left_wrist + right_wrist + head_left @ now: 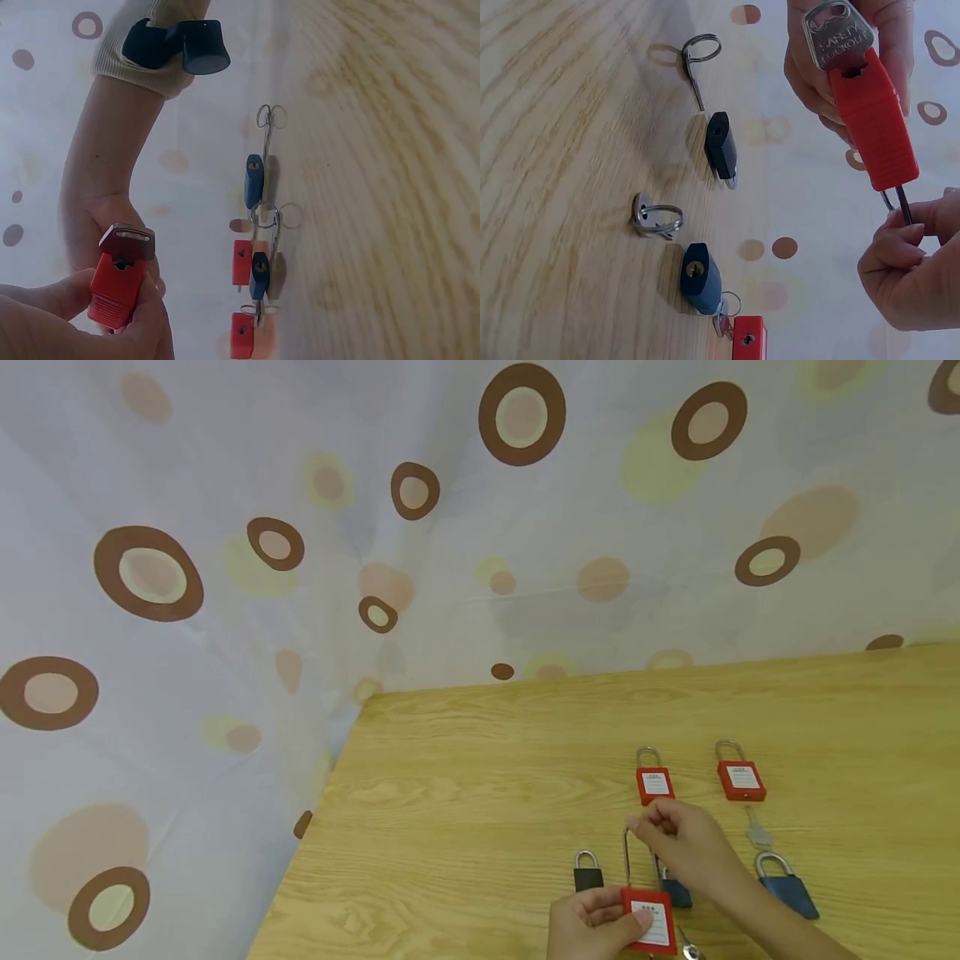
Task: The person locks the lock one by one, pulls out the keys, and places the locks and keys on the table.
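My left hand (pixel 588 928) grips the body of a red padlock (pixel 654 902) with a white label, its thumb on the label. A silver key (pixel 841 36) stamped "SAFETY LOCKOUT" stands in the padlock's keyhole, plain also in the left wrist view. Above the body, my right hand (pixel 686 845) pinches the top of the long metal shackle (pixel 627 858). Whether both shackle legs are seated cannot be told. Just beyond the right hand lies a second red padlock (pixel 654 783), and a black padlock (pixel 588 878) is near the left hand.
A third red padlock (pixel 742 779) lies farther right, with a loose key (pixel 759 837) below it. One blue padlock (pixel 787 893) is beside the right forearm; another blue padlock (pixel 678 893) is partly hidden behind the held one. A patterned curtain (pixel 450 635) borders the wooden table (pixel 450 793).
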Demonstrator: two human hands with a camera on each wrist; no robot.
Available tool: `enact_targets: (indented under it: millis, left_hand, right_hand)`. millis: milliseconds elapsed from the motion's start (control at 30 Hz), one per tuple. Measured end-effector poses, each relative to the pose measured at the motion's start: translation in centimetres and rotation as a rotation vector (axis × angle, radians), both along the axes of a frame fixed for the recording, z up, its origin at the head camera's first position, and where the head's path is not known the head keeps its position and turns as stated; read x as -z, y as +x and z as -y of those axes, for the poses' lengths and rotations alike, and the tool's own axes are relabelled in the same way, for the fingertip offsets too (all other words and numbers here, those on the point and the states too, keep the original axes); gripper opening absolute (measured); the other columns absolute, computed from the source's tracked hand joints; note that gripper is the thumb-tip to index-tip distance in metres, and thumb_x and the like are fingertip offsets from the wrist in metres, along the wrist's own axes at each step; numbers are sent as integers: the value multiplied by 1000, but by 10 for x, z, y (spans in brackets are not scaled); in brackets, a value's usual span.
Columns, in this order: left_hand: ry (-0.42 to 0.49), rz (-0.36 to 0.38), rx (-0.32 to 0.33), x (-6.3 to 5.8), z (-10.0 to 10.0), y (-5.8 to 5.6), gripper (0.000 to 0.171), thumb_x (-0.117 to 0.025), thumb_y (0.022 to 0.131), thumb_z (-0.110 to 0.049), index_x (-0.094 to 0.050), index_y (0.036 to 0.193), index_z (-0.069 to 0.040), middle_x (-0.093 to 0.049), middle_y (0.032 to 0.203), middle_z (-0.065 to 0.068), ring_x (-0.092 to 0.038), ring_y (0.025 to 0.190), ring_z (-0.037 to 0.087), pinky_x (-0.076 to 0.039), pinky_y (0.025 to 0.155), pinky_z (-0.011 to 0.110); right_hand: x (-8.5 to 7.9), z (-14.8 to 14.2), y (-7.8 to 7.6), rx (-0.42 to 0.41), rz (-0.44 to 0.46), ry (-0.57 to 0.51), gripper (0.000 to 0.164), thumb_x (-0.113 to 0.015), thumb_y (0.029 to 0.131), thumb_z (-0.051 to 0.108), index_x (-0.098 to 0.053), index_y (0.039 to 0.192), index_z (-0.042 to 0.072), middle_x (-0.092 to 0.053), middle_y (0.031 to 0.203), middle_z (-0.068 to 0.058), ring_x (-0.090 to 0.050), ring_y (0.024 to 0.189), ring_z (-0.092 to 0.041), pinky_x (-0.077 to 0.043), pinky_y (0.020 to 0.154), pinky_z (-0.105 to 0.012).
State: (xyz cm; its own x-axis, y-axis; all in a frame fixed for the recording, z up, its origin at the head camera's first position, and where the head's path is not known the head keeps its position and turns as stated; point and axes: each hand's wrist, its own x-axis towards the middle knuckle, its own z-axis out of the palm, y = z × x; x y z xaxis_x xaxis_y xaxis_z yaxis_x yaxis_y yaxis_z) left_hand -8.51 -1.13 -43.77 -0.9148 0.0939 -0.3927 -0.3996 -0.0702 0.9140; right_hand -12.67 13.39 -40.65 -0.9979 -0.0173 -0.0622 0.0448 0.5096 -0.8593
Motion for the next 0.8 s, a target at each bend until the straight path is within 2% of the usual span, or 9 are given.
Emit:
enact_targets:
  millis: [200,367,467,667,800]
  left_hand:
    - [-16,5,-24,3,0,-1,22,-76,72,-4,-70,93,1,-71,82,8,-66,73,12,-55,67,22]
    - [-35,14,-6,2,1,-2,23,-75,73,-4,-70,94,0,-71,83,7,-66,74,11,-55,68,22]
    - [-35,15,3,0,1,-3,23,-75,73,-4,-70,95,0,-71,83,7,-66,74,11,-55,68,22]
    - [-4,-15,-11,-4,3,-4,25,-74,75,-4,-68,99,3,-71,85,7,-65,77,11,-56,71,24]
    - [13,-14,-13,-6,4,-5,25,-73,76,-3,-68,100,3,-71,86,7,-65,77,11,-56,71,24]
  right_hand:
    - [4,0,-1,-8,-20,-105,22,-55,94,20,-56,86,-1,-45,61,1,-38,47,-7,-36,43,-21]
    - [5,-2,-1,-7,-5,-168,24,-54,94,20,-57,91,-4,-45,61,2,-37,46,-6,-37,42,-22]
    - [6,-3,-1,-8,-15,-174,23,-55,94,19,-58,91,-3,-45,60,4,-37,45,-5,-37,41,-21]
    - [11,3,4,-51,-107,-140,16,-57,92,13,-59,84,-1,-46,61,5,-39,49,-4,-36,43,-21]
    - [10,7,6,-33,-84,-152,18,-57,92,15,-58,84,-1,-47,62,5,-40,50,-4,-37,44,-21]
